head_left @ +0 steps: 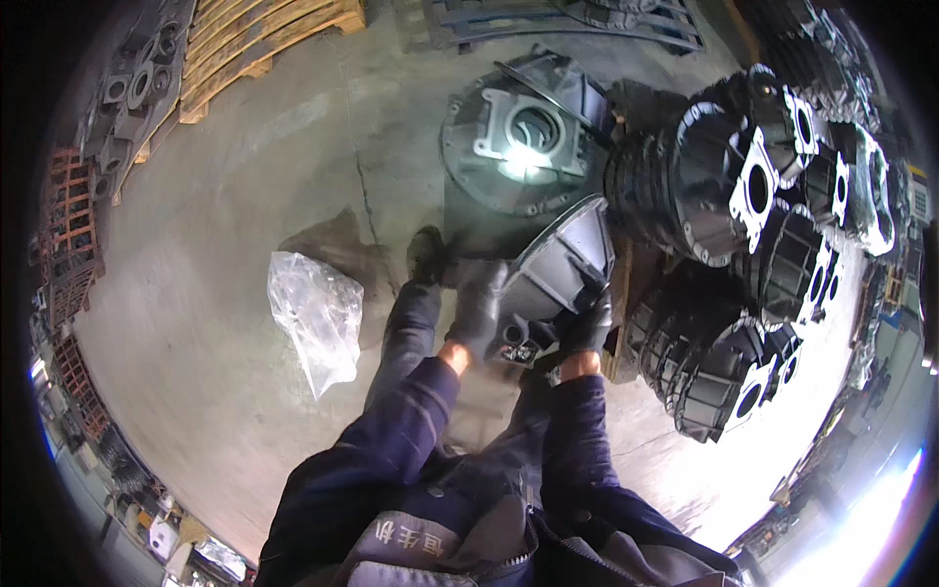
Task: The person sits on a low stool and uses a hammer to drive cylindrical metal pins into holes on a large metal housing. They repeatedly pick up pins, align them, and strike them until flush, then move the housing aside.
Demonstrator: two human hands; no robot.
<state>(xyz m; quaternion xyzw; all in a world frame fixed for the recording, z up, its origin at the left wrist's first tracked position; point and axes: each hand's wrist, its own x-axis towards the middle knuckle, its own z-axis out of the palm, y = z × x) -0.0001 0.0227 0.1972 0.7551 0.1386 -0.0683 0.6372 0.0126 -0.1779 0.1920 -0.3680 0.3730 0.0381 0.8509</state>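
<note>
Between my hands is a dark cast-metal bell housing (559,262), tilted so its wide flange rim faces up and away. My left hand (478,301), in a dark glove, grips its left side, the fingertips partly lost against the dark metal. My right hand (588,327), gloved too, holds the housing's right edge near the bottom, and those fingers are partly hidden. Just beyond lies another bell housing (468,161), flange down, with a pale machined face around a round bore.
Stacked bell housings (704,181) rise close on my right. A crumpled clear plastic bag (318,318) lies on the concrete floor to my left. Wooden pallets (249,44) are at the far left, and a blue-grey pallet (577,27) carrying castings is at the far side.
</note>
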